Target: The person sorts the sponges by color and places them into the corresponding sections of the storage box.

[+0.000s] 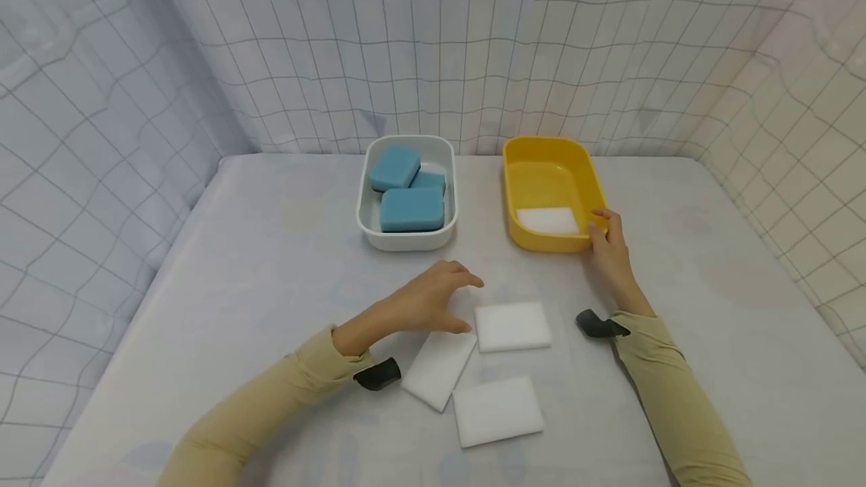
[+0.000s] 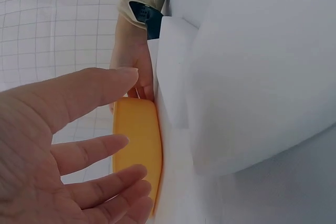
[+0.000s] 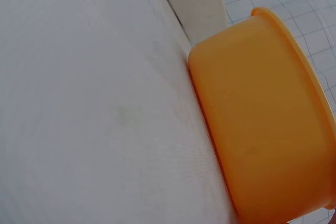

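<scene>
In the head view my right hand (image 1: 612,250) pinches the near right corner of a yellow plastic bin (image 1: 595,179), fingers over its rim. One white sponge block (image 1: 548,220) lies inside at the near end. My left hand (image 1: 433,299), thumb and fingers spread and holding nothing, is over the table beside loose white sponge blocks. One block (image 1: 440,367) lies slanted under the hand, another (image 1: 513,327) just right of the thumb, and a third (image 1: 498,412) nearer to me. In the right wrist view the bin's outer wall (image 3: 262,119) shows, with the hand almost wholly out of frame.
A white bin (image 1: 406,241) stands left of the yellow one, holding several blue sponges (image 1: 413,209) with dark undersides. Both bins sit near the back edge of the white-covered table (image 1: 291,261). Grid-patterned curtains (image 1: 433,43) hang behind and at the sides.
</scene>
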Demonstrator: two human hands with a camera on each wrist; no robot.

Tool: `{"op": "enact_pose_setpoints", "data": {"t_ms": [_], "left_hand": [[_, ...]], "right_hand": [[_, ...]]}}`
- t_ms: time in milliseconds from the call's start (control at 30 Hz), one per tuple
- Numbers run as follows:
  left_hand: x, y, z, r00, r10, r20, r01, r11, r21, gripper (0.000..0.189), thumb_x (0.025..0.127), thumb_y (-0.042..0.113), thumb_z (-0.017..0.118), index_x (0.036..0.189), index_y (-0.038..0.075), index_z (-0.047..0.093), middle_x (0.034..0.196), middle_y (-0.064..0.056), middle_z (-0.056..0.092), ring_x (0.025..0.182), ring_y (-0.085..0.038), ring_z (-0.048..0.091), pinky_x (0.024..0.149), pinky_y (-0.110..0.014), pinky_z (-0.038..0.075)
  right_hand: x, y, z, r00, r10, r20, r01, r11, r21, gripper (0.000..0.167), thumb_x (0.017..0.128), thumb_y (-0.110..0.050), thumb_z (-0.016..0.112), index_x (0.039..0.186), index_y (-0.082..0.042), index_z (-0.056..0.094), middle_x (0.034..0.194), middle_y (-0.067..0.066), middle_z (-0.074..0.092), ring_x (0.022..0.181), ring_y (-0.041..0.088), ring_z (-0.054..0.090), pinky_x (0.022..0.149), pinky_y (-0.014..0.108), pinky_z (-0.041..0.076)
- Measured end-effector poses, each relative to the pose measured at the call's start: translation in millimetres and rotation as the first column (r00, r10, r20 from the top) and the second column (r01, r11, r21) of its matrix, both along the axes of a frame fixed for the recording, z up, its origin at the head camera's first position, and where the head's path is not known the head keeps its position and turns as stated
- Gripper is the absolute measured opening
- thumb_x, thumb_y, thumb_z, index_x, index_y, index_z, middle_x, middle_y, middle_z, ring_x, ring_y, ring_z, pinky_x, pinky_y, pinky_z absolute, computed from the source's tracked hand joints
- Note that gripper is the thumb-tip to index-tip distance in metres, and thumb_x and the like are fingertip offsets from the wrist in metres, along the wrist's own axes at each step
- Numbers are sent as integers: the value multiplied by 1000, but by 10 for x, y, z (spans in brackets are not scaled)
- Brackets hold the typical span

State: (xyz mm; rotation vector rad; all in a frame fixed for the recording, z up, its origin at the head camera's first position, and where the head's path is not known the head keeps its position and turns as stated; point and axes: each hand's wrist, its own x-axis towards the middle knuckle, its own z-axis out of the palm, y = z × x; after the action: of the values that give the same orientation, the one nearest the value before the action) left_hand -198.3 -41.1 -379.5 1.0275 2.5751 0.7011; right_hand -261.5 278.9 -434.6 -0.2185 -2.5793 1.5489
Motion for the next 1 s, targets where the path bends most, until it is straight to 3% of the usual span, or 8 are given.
{"op": "enact_pose_setpoints", "data": {"t_ms": [100,233,600,833,1000], "left_hand": [[27,-47,-20,1000,-10,25,10,1000,-7,56,77,23,76,127,9,55,124,-10,54,116,-24,47,96,-38,42],[75,-121,-44,998,-35,47,36,999,-23,57,77,24,76,128,10,54,124,-9,54,116,-24,46,96,-39,42],[188,-314,-126,981,-128,145,141,987,-81,62,76,26,77,131,14,52,128,-4,52,123,-21,43,102,-39,41],[236,-407,-137,964,-222,146,237,968,-88,71,73,27,80,135,14,48,132,-6,46,125,-22,40,103,-38,40],[263,-422,-122,958,-250,137,265,959,-98,79,71,26,82,138,12,43,136,-8,41,125,-23,37,103,-38,40]], "right_hand": [[-16,-9,-4,1000,2,-6,-1,1000,18,44,100,-32,28,139,-12,27,140,21,35,111,30,38,92,36,31],[-32,-24,-18,1000,11,-11,-11,999,34,44,100,-33,28,139,-12,28,133,20,39,92,27,38,79,28,29],[-18,2,-54,1000,4,-3,-4,999,35,44,100,-34,27,139,-14,28,134,20,38,92,27,38,80,29,29],[-8,19,-47,1000,2,-2,-2,999,32,44,100,-34,27,139,-13,27,136,20,37,97,29,38,81,30,28],[-13,26,-46,1000,-1,-2,1,999,33,44,100,-35,27,139,-14,27,131,20,39,95,28,37,80,31,28]]}}
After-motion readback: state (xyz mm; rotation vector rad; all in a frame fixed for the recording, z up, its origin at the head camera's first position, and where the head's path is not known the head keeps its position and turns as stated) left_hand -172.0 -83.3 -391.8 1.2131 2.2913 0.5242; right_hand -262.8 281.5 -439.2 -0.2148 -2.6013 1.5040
